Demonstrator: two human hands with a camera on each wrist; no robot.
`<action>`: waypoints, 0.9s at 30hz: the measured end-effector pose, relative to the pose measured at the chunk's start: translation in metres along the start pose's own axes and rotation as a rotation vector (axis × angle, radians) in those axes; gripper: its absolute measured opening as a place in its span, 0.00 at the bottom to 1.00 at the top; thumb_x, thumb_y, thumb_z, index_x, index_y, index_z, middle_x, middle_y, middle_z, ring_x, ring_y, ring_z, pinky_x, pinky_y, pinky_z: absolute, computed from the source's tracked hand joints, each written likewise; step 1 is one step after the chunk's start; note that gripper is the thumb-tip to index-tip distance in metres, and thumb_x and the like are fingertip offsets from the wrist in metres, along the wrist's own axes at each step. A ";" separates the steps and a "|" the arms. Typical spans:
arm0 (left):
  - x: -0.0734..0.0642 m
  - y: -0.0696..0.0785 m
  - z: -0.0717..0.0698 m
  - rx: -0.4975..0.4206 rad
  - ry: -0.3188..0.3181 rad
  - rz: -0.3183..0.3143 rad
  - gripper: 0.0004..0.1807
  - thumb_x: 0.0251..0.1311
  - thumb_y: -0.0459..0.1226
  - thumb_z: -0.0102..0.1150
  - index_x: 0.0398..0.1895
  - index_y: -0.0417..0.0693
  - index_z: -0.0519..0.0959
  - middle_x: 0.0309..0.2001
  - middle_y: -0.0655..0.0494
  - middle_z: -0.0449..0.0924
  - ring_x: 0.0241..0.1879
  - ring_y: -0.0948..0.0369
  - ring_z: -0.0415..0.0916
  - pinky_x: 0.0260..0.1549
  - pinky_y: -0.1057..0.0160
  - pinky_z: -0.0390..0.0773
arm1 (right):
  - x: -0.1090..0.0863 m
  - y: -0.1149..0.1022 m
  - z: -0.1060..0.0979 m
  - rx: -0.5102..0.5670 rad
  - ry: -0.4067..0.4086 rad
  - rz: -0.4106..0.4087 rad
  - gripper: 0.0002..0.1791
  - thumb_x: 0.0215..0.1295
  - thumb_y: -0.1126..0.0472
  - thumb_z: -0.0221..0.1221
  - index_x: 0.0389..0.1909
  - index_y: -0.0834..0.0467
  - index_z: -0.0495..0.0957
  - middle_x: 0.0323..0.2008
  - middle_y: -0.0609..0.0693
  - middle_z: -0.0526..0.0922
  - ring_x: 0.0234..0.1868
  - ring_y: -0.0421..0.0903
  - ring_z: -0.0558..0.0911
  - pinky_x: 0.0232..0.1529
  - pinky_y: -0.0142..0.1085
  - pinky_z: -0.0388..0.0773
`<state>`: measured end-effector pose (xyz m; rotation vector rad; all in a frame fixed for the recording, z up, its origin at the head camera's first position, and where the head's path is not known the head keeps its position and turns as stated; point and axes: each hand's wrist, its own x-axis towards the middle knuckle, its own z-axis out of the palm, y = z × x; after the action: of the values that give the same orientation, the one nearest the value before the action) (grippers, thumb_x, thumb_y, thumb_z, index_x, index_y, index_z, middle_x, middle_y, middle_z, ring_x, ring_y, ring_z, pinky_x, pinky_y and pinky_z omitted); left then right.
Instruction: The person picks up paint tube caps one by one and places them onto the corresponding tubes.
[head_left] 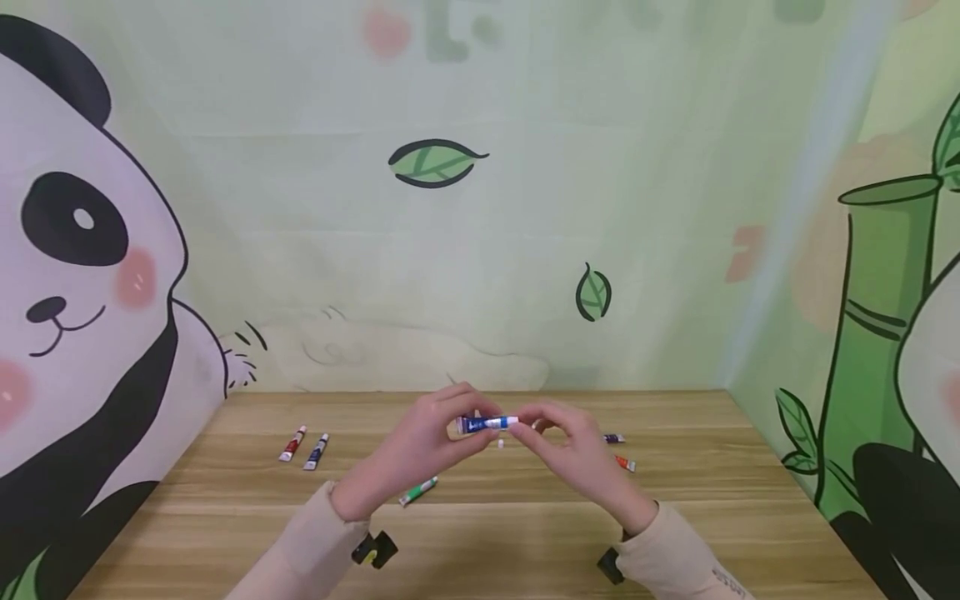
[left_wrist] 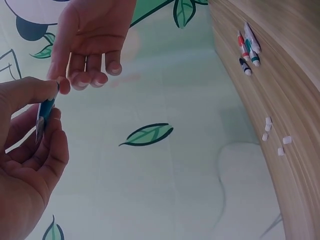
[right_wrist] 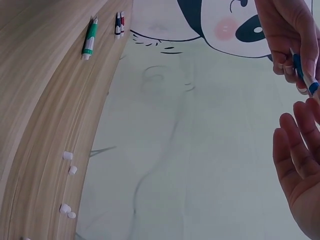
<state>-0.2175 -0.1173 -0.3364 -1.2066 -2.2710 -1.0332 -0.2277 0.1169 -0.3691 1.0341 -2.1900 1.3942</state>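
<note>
Above the table, my left hand [head_left: 438, 427] holds a small blue paint tube [head_left: 480, 425] between thumb and fingers, lying nearly level. Its white cap [head_left: 513, 422] points right, and there the thumb and forefinger of my right hand [head_left: 573, 437] pinch it. In the left wrist view the tube [left_wrist: 45, 114] lies along the left fingers, and the other fingers of the right hand [left_wrist: 95, 37] hang loosely apart from it. Seen from the right wrist, the tube [right_wrist: 299, 67] is partly hidden by the left hand [right_wrist: 295, 30].
On the wooden table [head_left: 525, 550], a red tube [head_left: 292, 444], a dark blue tube [head_left: 317, 452] and a green tube [head_left: 418, 492] lie left. Beyond the right hand lie a dark tube [head_left: 614, 437] and a red-orange tube [head_left: 625, 463]. Several loose white caps [left_wrist: 286, 140] lie near the back edge.
</note>
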 end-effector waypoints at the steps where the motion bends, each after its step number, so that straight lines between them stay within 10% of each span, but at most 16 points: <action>1: -0.001 -0.001 0.000 0.000 0.000 -0.014 0.10 0.62 0.34 0.69 0.47 0.49 0.83 0.40 0.64 0.81 0.37 0.68 0.78 0.38 0.66 0.81 | 0.000 0.000 0.000 0.001 0.003 -0.004 0.07 0.70 0.62 0.63 0.45 0.51 0.85 0.38 0.40 0.86 0.39 0.40 0.83 0.43 0.38 0.81; 27: -0.009 -0.005 0.000 0.030 0.043 0.020 0.11 0.60 0.34 0.70 0.46 0.46 0.85 0.37 0.64 0.84 0.33 0.69 0.75 0.30 0.67 0.79 | -0.003 0.005 0.001 -0.003 -0.082 0.045 0.11 0.78 0.63 0.52 0.35 0.53 0.81 0.28 0.41 0.78 0.33 0.48 0.80 0.37 0.38 0.77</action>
<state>-0.2162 -0.1245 -0.3440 -1.1822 -2.2292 -1.0048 -0.2293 0.1187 -0.3743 1.0646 -2.2861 1.3910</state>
